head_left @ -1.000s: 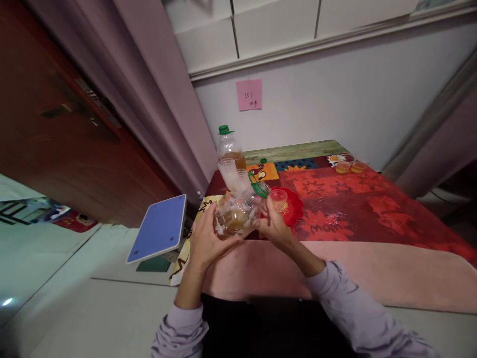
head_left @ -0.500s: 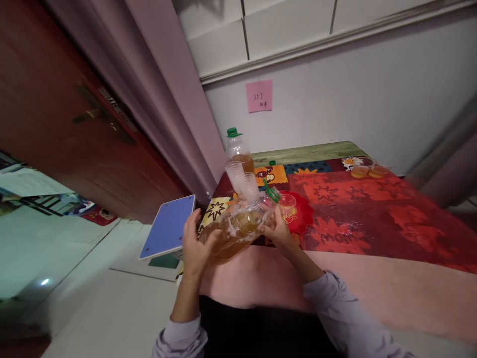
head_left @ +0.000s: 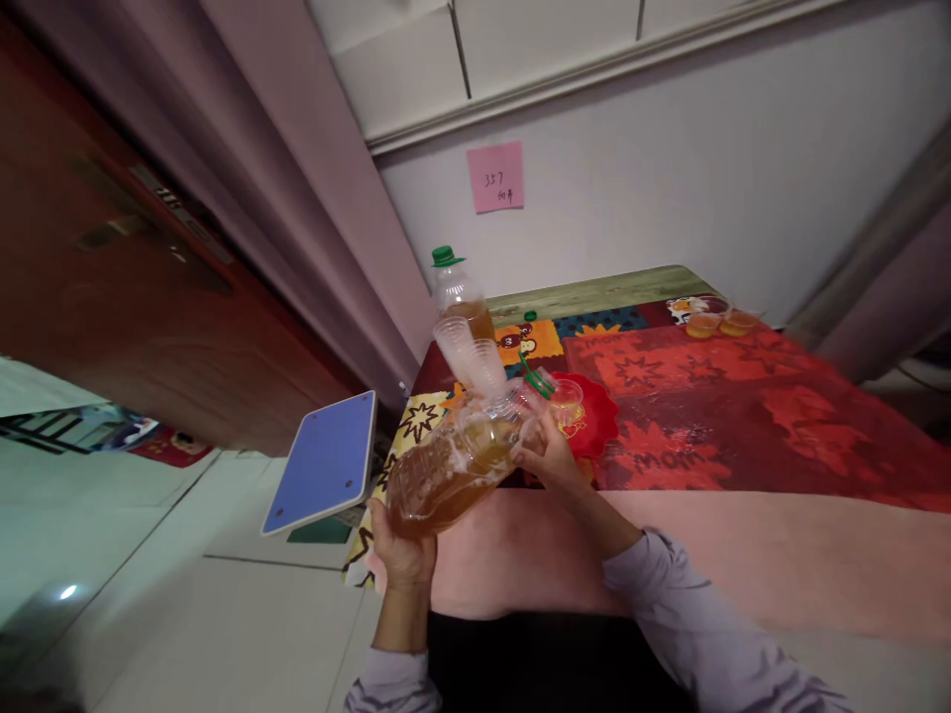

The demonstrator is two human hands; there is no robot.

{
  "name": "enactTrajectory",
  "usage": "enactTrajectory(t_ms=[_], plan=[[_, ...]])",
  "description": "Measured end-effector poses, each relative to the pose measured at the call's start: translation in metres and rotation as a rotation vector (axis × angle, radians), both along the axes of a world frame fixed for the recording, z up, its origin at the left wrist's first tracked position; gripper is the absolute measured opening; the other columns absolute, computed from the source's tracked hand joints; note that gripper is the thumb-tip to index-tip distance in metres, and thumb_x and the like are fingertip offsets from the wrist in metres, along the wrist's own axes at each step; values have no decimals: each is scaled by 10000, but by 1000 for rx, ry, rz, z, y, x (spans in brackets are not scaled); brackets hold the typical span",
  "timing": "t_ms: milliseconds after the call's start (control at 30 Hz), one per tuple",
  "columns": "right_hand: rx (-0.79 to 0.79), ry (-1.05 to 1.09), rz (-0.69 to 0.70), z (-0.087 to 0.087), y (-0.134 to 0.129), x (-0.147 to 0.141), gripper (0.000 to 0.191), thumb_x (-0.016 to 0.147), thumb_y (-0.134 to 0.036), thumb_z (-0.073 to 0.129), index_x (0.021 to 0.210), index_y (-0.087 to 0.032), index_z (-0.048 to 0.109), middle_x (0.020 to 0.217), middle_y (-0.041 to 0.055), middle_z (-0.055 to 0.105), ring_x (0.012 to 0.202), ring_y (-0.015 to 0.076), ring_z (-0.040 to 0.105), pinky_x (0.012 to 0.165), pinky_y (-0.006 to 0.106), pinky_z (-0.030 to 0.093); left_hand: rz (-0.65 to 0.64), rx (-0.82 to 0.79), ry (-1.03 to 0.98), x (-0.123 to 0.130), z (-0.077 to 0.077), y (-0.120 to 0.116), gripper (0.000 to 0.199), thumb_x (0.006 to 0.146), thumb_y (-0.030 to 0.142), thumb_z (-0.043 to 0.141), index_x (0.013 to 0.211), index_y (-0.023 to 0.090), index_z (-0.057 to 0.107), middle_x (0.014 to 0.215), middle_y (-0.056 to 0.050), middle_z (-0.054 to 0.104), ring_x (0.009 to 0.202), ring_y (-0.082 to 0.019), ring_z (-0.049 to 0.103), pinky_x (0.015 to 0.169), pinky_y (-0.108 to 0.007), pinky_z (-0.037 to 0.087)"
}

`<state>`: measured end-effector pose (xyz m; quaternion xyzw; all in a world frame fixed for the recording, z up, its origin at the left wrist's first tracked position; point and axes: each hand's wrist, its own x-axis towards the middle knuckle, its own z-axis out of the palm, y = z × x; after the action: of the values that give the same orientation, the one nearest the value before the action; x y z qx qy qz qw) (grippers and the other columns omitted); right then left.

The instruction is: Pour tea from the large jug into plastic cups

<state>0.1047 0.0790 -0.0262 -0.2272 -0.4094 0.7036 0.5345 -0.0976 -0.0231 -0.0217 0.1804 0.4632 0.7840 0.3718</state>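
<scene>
A large clear plastic bottle (head_left: pixel 450 485) of amber liquid lies tilted in front of me, its neck pointing up and to the right. My right hand (head_left: pixel 554 460) is closed around its side near the neck. Under its base, my left hand (head_left: pixel 405 557) holds up the lower end. The bottle's open mouth, with a green ring, is just by a clear plastic cup (head_left: pixel 569 398). That cup stands on a red scalloped plate (head_left: pixel 605 424); whether liquid is flowing into it, I cannot tell.
Behind the bottle are stacked clear cups (head_left: pixel 467 358) and another bottle (head_left: pixel 468 307) with a green cap. A loose green cap (head_left: pixel 530 316) lies farther back. Cups of amber liquid (head_left: pixel 704 325) stand at the far right. A blue-topped stool (head_left: pixel 323 458) is left of the table.
My left hand has slid from the bottle's side down to its base. My right hand keeps its hold near the neck. The whole view has shifted slightly.
</scene>
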Motion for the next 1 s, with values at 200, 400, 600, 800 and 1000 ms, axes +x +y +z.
enactTrajectory(t_ms=[200,400,600,800,1000], plan=[[-21,18,33,2,1,-2,1081,569,-604,997,1512,-323,549,1419,85,715,1386,375,629,1177,558,506,60,-45,81,-1,6,3,653,893,803,526,1141,261,794,1234,-83,811,1271,-332,706,1115,-524,525],[-40,92,57,4,-2,-6,1045,592,-626,987,1498,-322,566,1435,63,710,1397,342,620,1205,532,475,62,-70,-2,4,32,-4,663,871,802,550,1158,253,786,1186,-79,814,1182,-323,733,1061,-527,556],[-34,80,69,10,-6,-4,928,656,-635,952,1445,-306,591,1373,67,738,1292,324,679,1091,484,562,75,-124,-32,6,49,-6,497,863,658,652,1093,245,807,1131,-49,824,1101,-284,747,1055,-492,560],[-56,88,94,11,-10,-4,826,692,-650,927,1372,-296,622,1362,80,731,1223,319,704,959,445,622,131,-184,21,7,55,-5,349,827,551,706,1015,278,817,1061,-8,835,1048,-280,760,1006,-482,590],[-81,109,101,10,-11,-5,782,746,-641,899,1375,-268,621,1382,109,715,1216,327,717,965,467,626,161,-200,107,6,60,-1,293,778,445,712,997,289,829,1089,-5,839,1108,-304,752,1015,-491,597]])
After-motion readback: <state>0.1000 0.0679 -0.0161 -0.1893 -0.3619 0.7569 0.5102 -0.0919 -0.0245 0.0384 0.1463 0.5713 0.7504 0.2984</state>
